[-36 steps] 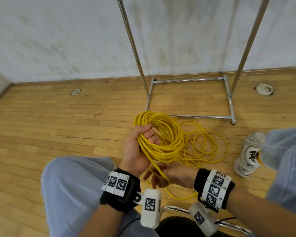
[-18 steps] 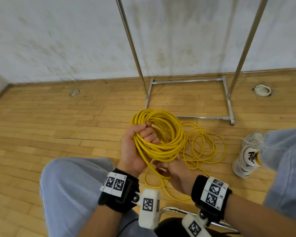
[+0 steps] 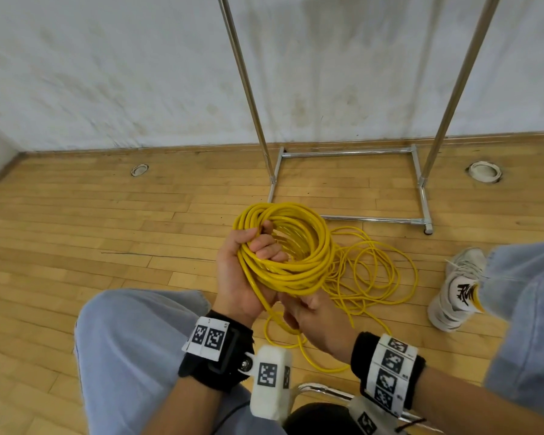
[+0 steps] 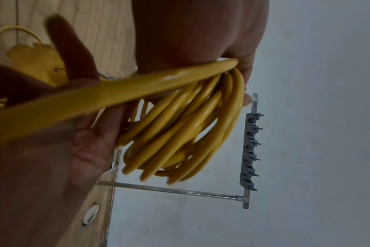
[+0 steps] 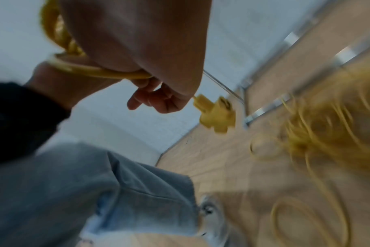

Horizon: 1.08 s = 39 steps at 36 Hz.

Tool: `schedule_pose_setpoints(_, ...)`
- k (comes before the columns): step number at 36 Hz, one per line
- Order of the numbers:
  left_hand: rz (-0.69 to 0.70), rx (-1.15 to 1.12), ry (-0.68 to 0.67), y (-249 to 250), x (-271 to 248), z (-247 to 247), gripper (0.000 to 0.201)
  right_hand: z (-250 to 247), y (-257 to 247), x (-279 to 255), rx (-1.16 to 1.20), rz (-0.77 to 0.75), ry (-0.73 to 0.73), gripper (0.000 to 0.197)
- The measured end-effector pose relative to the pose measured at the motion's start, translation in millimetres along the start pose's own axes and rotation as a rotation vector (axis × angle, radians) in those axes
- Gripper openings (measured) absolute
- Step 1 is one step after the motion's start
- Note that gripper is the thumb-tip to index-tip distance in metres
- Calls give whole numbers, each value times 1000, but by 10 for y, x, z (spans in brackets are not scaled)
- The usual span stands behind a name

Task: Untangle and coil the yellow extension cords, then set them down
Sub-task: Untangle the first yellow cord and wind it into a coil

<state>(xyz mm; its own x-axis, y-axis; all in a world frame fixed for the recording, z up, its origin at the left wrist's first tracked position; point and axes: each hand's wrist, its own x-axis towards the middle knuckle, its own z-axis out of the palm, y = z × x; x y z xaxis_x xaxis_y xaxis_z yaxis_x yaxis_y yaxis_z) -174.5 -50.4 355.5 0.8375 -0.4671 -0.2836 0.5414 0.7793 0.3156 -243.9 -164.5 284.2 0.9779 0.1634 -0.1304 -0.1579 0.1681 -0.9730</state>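
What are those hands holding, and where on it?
The left hand grips the yellow cord coil around its bundled loops; the right hand pinches the loose strand below it.

Head view is evenly lit and sharp, bowed at its edges; left wrist view is dim; right wrist view blurs toward 3 o'clock.

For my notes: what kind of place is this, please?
Probably a bare indoor room: a wooden floor, a stained white wall and a metal garment rack.
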Motion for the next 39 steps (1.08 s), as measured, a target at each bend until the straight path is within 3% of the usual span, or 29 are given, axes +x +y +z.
schedule_pose_setpoints(5, -18, -34, 47, -13, 8, 15, 29, 52, 26, -6, -10, -37, 96, 50)
schedule_pose_setpoints(9, -15, -63, 24, -33, 9, 45, 41, 56, -36, -3, -9, -77, 175, 33)
schedule_pose_setpoints(15, 17, -103, 66, -99, 18, 113, 47, -58, 62, 91, -176, -112, 248, 45)
schedule_pose_setpoints(21, -23, -25, 57, -114, 14, 157, 47, -154, 79, 179, -194, -340, 297, 27)
schedule_pose_setpoints(24, -57, -10, 74, -71, 22, 160, 46, -217, 78, 172, -287, -389, 292, 34)
schedule_pose_setpoints(28, -70, 21, 80, -24, 27, 175, 25, -260, 136, 200, -354, -341, 272, 36)
schedule_pose_setpoints(32, -70, 49, 107, 10, 68, 117, 31, -285, 134, 208, -402, -300, 241, 39)
schedule_pose_setpoints(35, -79, 90, 118, 32, 86, 112, 23, -285, 55, 192, -405, -237, 211, 38)
schedule_pose_setpoints(39, -38, 99, 148, 93, 73, 117, 14, -322, -203, 203, -404, -47, 13, 30)
